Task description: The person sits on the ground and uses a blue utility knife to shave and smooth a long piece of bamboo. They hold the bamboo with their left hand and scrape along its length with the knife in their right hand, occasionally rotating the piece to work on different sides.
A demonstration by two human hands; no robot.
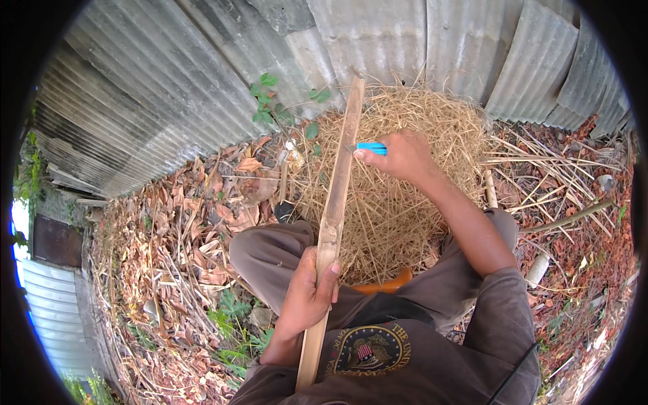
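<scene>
A long split bamboo strip (341,169) slants away from my lap toward the metal fence, its hollow inner side and a node showing. My left hand (307,293) is wrapped round its lower part, thumb along the right edge. In my right hand (403,156) is a small knife with a bright blue handle (372,148), gripped in closed fingers. Its short blade points left and meets or nearly meets the strip's upper part; I cannot tell whether it touches. A heap of dry straw-like shavings (398,216) lies beneath and between my knees.
Corrugated metal sheets (378,40) stand close in front as a fence. Dry leaves (182,223) litter the ground at left. Thin strips (540,169) and a pale cylinder (537,270) lie at right. Part of an orange object (385,283) shows between my legs.
</scene>
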